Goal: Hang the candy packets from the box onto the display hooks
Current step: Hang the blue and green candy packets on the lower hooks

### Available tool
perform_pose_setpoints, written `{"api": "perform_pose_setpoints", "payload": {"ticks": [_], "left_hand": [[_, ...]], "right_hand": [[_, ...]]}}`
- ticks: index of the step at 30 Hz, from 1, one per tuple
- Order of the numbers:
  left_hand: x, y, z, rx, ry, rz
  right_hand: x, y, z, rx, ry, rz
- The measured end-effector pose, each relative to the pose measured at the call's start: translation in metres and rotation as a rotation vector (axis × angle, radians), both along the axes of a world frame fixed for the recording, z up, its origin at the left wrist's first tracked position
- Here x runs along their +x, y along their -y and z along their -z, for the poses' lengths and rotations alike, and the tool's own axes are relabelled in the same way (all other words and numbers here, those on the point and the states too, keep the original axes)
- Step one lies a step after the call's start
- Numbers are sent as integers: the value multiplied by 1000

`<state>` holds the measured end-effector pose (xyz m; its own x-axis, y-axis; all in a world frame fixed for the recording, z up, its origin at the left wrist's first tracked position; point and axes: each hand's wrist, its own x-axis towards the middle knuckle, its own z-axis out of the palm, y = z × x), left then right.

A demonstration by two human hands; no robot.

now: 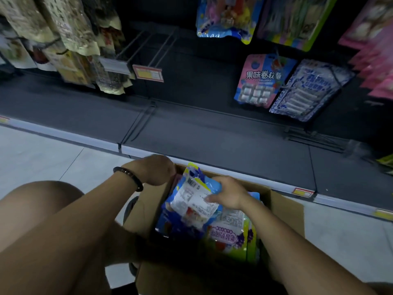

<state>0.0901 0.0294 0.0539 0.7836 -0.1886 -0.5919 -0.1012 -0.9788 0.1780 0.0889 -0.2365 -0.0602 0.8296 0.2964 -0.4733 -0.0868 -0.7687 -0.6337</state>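
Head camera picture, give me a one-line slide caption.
Right hand grips a blue candy packet in the cardboard box, left hand at its rim, below bare display hooks.

Brown cardboard box (285,211), blue-and-white packet (191,201), green-purple packet (234,237).

I see the box (285,211) on the floor (42,156), just before the shelf's (191,128) front edge, with packets (231,237) stacked in it. My left hand (155,169) is at the box's far left corner. My right hand (229,192) holds the top packet (191,201). Behind, hooks (146,45) jut over the shelf's middle, with hung packets (70,35) on either side.
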Motion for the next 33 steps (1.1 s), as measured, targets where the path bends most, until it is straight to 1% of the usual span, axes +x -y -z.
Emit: {"api": "perform_pose_setpoints", "payload": {"ticks": [2, 3, 4, 6, 7, 9, 11, 13, 15, 16, 17, 19, 21, 22, 23, 25, 26, 28, 30, 31, 33], "left_hand": [[2, 1, -3, -116, 134, -184], [2, 3, -6, -221, 153, -318], [-1, 5, -8, -350, 126, -463], [-10, 9, -17, -601, -41, -747], [-15, 10, -22, -697, -125, -827], [-22, 13, -29, -887, -269, -909], [-26, 21, -34, -1057, -330, -905], [-24, 29, -35, -1168, -275, -861], [-23, 36, -36, -1258, -176, -823], [-23, 37, -37, -1296, -125, -816], [-22, 38, -37, -1324, -74, -830], [-22, 38, -39, -1350, 16, -859], [-20, 38, -42, -1377, 78, -819], [-19, 37, -43, -1384, 113, -792], [-17, 36, -45, -1385, 152, -761], [-14, 33, -50, -1382, 215, -688], [-12, 34, -54, -1384, 225, -652], [-12, 35, -62, -1405, 222, -605], [-14, 36, -71, -1452, 230, -569], [-15, 37, -75, -1467, 242, -552], [-15, 39, -83, -1472, 271, -526]], "right_hand": [[-8, 11, -25, 12, 138, 60], [-13, 15, -35, 16, 210, 89], [-19, 18, -46, 25, 276, 117], [-28, 22, -65, 22, 412, 168], [-33, 23, -72, 18, 498, 179], [-44, 24, -82, 15, 713, 165], [-55, 23, -87, -9, 960, 137], [-65, 19, -88, -37, 1175, 144], [-70, 15, -92, -25, 1273, 108], [-72, 15, -92, -17, 1273, 56], [-72, 16, -96, -22, 1209, -14], [-71, 20, -107, -83, 954, -101], [-65, 26, -121, -99, 697, -80], [-60, 28, -128, -45, 640, -37], [-54, 29, -135, 32, 633, 33], [-40, 27, -147, 175, 657, 257], [-33, 26, -154, 252, 622, 374], [-19, 20, -165, 476, 464, 530], [-13, 11, -179, 657, 357, 584], [-11, 6, -186, 691, 362, 587], [-8, -5, -194, 719, 432, 583]]}}
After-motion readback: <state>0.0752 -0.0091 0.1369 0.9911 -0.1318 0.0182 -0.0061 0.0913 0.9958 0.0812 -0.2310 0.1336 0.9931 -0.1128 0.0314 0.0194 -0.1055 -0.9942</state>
